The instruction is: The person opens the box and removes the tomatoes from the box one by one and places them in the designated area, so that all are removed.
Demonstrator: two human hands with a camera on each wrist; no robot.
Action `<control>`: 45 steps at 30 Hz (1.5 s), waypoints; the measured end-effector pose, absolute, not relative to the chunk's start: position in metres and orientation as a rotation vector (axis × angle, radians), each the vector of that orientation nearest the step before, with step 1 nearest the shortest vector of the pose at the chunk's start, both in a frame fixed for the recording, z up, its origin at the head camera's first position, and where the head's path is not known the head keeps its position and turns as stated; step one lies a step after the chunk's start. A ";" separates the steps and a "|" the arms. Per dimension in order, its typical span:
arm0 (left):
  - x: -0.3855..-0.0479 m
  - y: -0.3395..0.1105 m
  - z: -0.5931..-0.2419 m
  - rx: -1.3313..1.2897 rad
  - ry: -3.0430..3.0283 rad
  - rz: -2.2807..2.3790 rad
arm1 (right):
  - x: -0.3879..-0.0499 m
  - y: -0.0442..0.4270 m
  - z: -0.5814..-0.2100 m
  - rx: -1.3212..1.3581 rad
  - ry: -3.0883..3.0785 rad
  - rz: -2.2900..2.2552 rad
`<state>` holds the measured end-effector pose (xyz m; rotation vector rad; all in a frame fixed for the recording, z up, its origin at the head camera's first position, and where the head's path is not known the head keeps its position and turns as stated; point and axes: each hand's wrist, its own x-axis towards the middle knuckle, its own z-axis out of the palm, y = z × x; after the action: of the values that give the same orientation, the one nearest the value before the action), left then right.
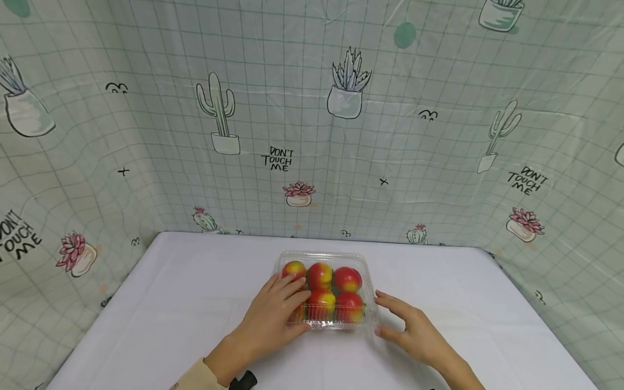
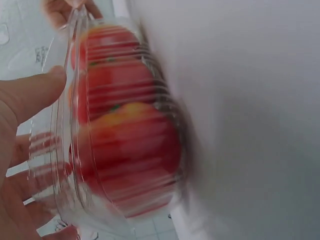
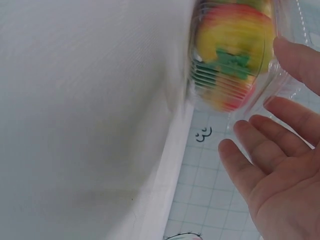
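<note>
A clear plastic clamshell box (image 1: 365, 265) sits on the white table, its lid lying over several round red-and-yellow fruits (image 1: 320, 275). One fruit (image 3: 235, 40) shows a green leafy piece in the right wrist view. My left hand (image 1: 273, 311) rests on the box's left side, fingers spread over the lid and thumb by the front edge. The left wrist view has that thumb (image 2: 42, 92) against the ridged rim. At the box's right side is my right hand (image 1: 414, 327), fingers extended and thumb apart. Its fingertips are at the right rim; whether all touch is unclear.
A white-covered table (image 1: 195, 287) extends around the box. Behind it and at both sides hangs a checked cloth (image 1: 302, 97) printed with potted cacti. A small black object (image 1: 244, 381) shows beside the left sleeve (image 1: 199, 376).
</note>
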<state>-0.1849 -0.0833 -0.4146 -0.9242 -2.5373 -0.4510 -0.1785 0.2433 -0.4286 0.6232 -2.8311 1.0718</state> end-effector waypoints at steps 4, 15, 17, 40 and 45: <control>-0.184 -0.092 -0.416 -0.904 -2.505 -0.516 | -0.179 0.242 -0.429 0.611 -2.829 1.063; -0.180 -0.107 -0.419 -0.876 -2.475 -0.560 | -0.178 0.240 -0.426 0.587 -2.808 1.041; -0.180 -0.109 -0.420 -0.855 -2.472 -0.580 | -0.178 0.240 -0.426 0.611 -2.795 1.040; -0.176 -0.121 -0.426 -0.729 -2.683 -1.006 | -0.183 0.229 -0.423 0.646 -2.814 1.054; -0.175 -0.119 -0.427 -0.693 -2.693 -1.031 | -0.182 0.229 -0.421 0.633 -2.833 1.069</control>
<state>-0.1754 -0.1193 -0.4274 -0.6934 -2.6930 -1.0312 -0.1824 0.2288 -0.4215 0.6332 -2.8331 1.0694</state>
